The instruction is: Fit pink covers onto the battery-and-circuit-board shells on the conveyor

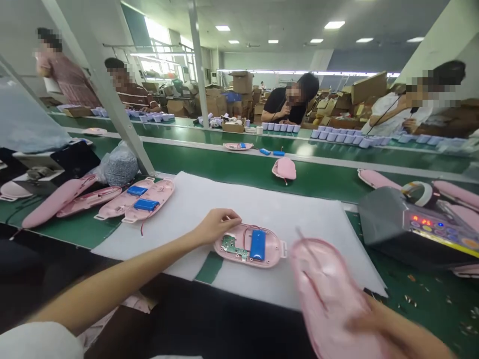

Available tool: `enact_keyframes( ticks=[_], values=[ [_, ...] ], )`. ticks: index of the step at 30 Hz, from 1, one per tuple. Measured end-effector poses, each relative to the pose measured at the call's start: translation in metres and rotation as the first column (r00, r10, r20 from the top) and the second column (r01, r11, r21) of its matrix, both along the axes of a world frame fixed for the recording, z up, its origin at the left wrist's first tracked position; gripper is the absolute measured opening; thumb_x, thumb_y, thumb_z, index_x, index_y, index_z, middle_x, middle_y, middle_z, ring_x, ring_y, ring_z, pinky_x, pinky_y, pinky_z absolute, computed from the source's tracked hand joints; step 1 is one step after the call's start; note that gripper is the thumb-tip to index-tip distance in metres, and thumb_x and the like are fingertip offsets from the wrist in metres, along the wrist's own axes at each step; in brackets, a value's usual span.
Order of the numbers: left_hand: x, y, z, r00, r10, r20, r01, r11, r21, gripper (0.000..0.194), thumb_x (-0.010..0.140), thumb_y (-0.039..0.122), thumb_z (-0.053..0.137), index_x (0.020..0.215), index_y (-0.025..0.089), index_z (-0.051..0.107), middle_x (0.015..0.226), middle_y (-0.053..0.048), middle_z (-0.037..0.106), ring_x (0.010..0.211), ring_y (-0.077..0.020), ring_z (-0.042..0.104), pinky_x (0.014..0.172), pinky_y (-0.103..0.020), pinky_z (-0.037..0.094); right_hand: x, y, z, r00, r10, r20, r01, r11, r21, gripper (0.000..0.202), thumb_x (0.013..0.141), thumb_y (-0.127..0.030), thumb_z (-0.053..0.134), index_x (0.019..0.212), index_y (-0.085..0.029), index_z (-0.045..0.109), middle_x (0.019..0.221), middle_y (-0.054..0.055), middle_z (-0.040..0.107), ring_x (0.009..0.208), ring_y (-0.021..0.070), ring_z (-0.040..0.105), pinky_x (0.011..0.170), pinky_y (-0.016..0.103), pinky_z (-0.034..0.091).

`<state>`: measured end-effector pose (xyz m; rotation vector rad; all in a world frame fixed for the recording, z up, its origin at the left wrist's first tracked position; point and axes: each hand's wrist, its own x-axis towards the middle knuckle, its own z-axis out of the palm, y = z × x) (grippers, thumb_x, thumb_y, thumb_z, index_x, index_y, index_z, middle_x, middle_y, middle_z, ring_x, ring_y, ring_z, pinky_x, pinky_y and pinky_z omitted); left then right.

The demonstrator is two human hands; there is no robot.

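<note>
A pink oval plastic shell (pixel 275 259) lies open side up on the white sheet. Inside it are a green circuit board (pixel 234 247), a blue battery pack (pixel 258 244) and a red wire. At the shell's upper left rim is my left hand (pixel 217 225), its fingers curled and pinched together on the edge. My right hand (pixel 370 319), blurred by motion, grips a second pink shell piece (pixel 322 279) at the lower right. That piece is tilted, and thin wires show on its inner face. Part of the right hand's fingers is hidden behind it.
A white sheet (pixel 299 199) covers the green bench. On the left lie pink shells with blue batteries (pixel 146 205). To the right stands a grey tape dispenser (pixel 404 224) with a lit display. Beyond runs a green belt with a pink shell (pixel 284 168); several people work behind.
</note>
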<state>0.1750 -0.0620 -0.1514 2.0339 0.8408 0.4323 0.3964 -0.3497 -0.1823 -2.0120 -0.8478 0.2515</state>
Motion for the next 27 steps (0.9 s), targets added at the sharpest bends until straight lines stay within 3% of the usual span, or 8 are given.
enact_keyframes(
  ticks=[3, 5, 10, 14, 17, 21, 24, 27],
  values=[
    [-0.004, -0.001, 0.004, 0.994, -0.05, -0.1, 0.069, 0.978, 0.195, 0.026, 0.084, 0.039, 0.061, 0.091, 0.019, 0.075, 0.096, -0.006, 0.073, 0.093, -0.0235, 0.063, 0.082, -0.032, 0.047, 0.014, 0.06, 0.03, 0.849, 0.5, -0.173, -0.524, 0.841, -0.138, 0.028, 0.073, -0.042, 0.053, 0.07, -0.021, 0.071, 0.082, 0.006, 0.069, 0.084, 0.0248, 0.063, 0.079, 0.032, 0.049],
    [-0.006, -0.002, 0.008, 0.974, -0.086, -0.208, 0.151, 0.936, 0.318, 0.024, 0.086, 0.036, 0.061, 0.095, 0.019, 0.075, 0.097, -0.007, 0.071, 0.093, -0.0232, 0.064, 0.081, -0.031, 0.048, 0.024, 0.096, 0.043, 0.779, 0.576, -0.246, -0.62, 0.766, -0.17, 0.029, 0.071, -0.035, 0.047, 0.075, -0.02, 0.072, 0.085, 0.005, 0.068, 0.085, 0.0225, 0.06, 0.078, 0.031, 0.047],
    [-0.013, -0.004, 0.007, 0.934, -0.084, -0.348, 0.229, 0.887, 0.4, 0.025, 0.084, 0.029, 0.062, 0.1, 0.013, 0.073, 0.097, -0.011, 0.068, 0.091, -0.0273, 0.065, 0.075, -0.035, 0.049, 0.03, 0.133, 0.046, 0.804, 0.541, -0.246, -0.584, 0.797, -0.156, 0.028, 0.074, -0.045, 0.054, 0.068, -0.018, 0.058, 0.068, 0.002, 0.053, 0.063, 0.0145, 0.045, 0.058, 0.026, 0.037],
    [-0.017, -0.003, -0.005, 0.935, -0.052, -0.351, 0.222, 0.857, 0.465, 0.021, 0.087, 0.013, 0.053, 0.089, 0.015, 0.074, 0.089, -0.009, 0.068, 0.084, -0.0242, 0.065, 0.071, -0.033, 0.048, 0.021, 0.139, 0.036, 0.843, 0.455, -0.287, -0.496, 0.864, -0.086, 0.04, 0.071, -0.046, 0.065, 0.101, -0.021, 0.055, 0.082, 0.001, 0.06, 0.059, 0.0128, 0.05, 0.052, 0.024, 0.038],
    [-0.013, 0.0, -0.013, 0.964, -0.078, -0.255, 0.196, 0.855, 0.48, 0.024, 0.093, 0.015, 0.051, 0.094, 0.019, 0.075, 0.092, -0.006, 0.07, 0.088, -0.0195, 0.065, 0.076, -0.029, 0.048, 0.014, 0.142, 0.037, 0.854, 0.436, -0.284, -0.467, 0.883, -0.046, 0.059, 0.075, -0.044, 0.064, 0.127, -0.024, 0.046, 0.097, 0.004, 0.065, 0.066, 0.0156, 0.059, 0.056, 0.025, 0.045],
    [-0.009, 0.004, -0.015, 0.985, -0.173, -0.011, 0.149, 0.815, 0.56, 0.021, 0.095, 0.019, 0.055, 0.09, 0.018, 0.075, 0.092, -0.006, 0.072, 0.087, -0.0191, 0.063, 0.078, -0.029, 0.048, 0.012, 0.14, 0.046, 0.91, 0.404, -0.089, -0.413, 0.901, -0.135, 0.054, 0.081, -0.043, 0.056, 0.132, -0.025, 0.051, 0.108, 0.005, 0.067, 0.079, 0.0184, 0.064, 0.064, 0.027, 0.051],
    [-0.014, 0.006, -0.01, 0.948, -0.179, 0.263, 0.085, 0.939, 0.332, 0.014, 0.091, 0.019, 0.061, 0.087, 0.016, 0.074, 0.085, -0.005, 0.073, 0.08, -0.0167, 0.066, 0.075, -0.027, 0.051, 0.012, 0.135, 0.053, 0.9, 0.389, 0.198, -0.356, 0.917, -0.183, 0.039, 0.086, -0.042, 0.049, 0.12, -0.026, 0.061, 0.106, 0.003, 0.069, 0.082, 0.0182, 0.065, 0.065, 0.027, 0.052],
    [-0.022, 0.007, -0.002, 0.891, -0.07, 0.449, 0.065, 0.998, 0.027, 0.011, 0.088, 0.02, 0.065, 0.088, 0.015, 0.075, 0.081, -0.004, 0.075, 0.073, -0.0156, 0.069, 0.067, -0.024, 0.053, 0.0, 0.135, 0.06, 0.756, 0.401, 0.516, -0.385, 0.912, -0.145, 0.031, 0.093, -0.038, 0.045, 0.113, -0.025, 0.065, 0.105, 0.002, 0.07, 0.083, 0.0162, 0.066, 0.066, 0.024, 0.051]
  ],
)
